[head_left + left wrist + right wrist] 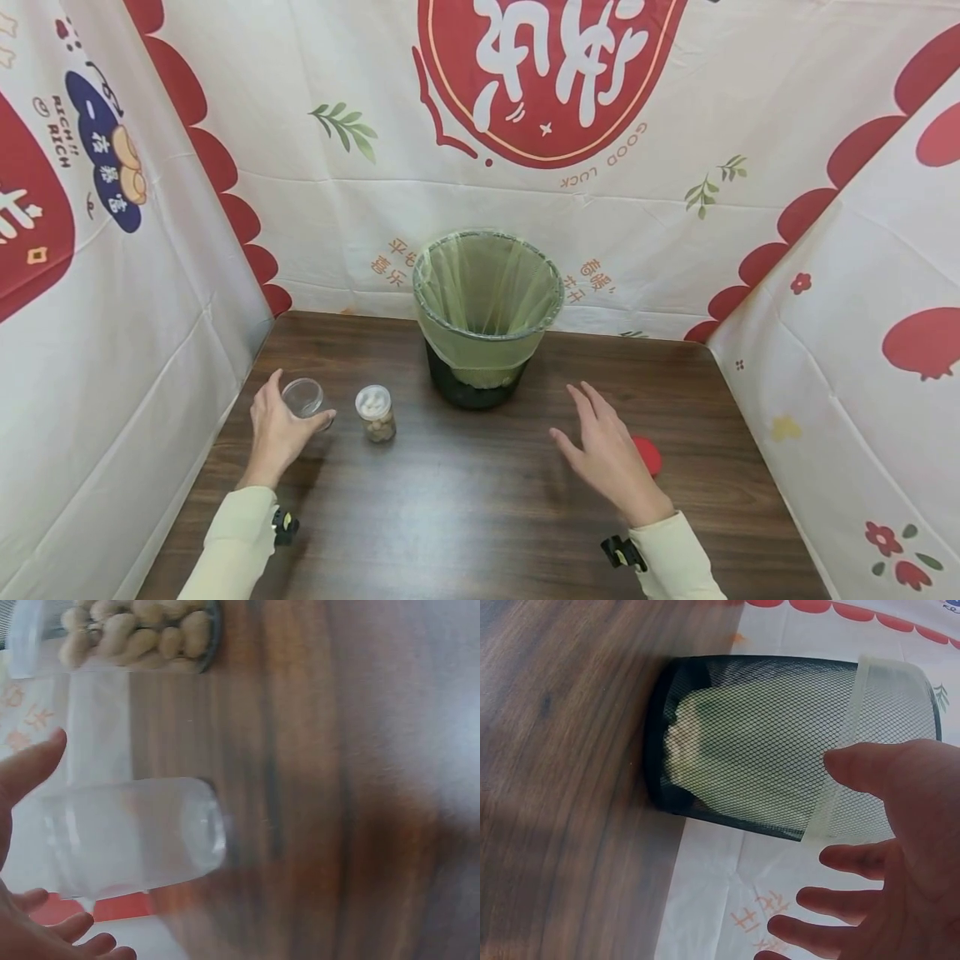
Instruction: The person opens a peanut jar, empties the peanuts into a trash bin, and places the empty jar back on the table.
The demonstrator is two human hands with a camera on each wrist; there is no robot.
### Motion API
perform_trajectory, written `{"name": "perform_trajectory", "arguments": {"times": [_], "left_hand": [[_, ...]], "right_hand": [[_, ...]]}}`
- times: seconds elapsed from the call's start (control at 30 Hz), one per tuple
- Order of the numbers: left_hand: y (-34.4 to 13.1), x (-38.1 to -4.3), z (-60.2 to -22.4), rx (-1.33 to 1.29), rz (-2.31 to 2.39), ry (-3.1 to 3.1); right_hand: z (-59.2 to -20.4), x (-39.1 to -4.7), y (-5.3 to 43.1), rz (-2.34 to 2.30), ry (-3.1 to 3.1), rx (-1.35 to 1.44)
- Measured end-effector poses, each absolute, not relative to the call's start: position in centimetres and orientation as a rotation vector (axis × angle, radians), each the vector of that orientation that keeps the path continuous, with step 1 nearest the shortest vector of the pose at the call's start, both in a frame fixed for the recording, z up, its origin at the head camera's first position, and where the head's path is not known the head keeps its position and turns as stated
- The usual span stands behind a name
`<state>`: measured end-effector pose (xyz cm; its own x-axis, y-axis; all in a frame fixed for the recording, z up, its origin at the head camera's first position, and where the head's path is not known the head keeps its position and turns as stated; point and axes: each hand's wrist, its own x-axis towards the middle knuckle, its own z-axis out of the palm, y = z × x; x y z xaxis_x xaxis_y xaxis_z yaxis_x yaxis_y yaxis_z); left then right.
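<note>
At the left of the table, a clear jar [303,398] stands upright with no contents visible. My left hand [281,425] is around it, thumb and fingers spread to either side. In the left wrist view, a gap shows between the thumb [37,765] and the jar; whether the fingertips touch it I cannot tell. A second jar [377,417], holding peanuts, stands just right of that hand. My right hand [609,454] hovers over the table with its fingers extended, holding nothing. Partly hidden behind it lies a red round object [647,455].
A black mesh bin [765,742] with a pale green liner [480,350] stands at the back middle of the table, between the hands. Printed cloth [360,217] walls rise along the back and both sides of the brown wooden table [465,517].
</note>
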<state>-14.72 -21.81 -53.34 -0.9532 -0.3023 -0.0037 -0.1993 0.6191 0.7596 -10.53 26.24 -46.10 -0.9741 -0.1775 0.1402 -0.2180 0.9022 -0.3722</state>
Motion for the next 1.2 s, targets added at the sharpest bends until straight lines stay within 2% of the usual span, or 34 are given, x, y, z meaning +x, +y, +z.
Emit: {"name": "perform_trajectory", "arguments": {"times": [0.43, 0.8, 1.2], "left_hand": [[-21.0, -14.0, -49.2, 0.168, -1.063, -2.676], [-19.4, -13.6, -47.0, 0.080, -1.019, -2.647], [-18.4, -13.1, -46.4, -0.019, -0.973, -2.640]], "right_hand": [[-45.9, -11.5, 23.0, 0.621, -2.947, 0.421], [-45.2, -12.0, 16.5, 0.665, -2.922, 0.665], [-44.9, -13.6, 9.8, 0.506, -2.885, 0.962]]}}
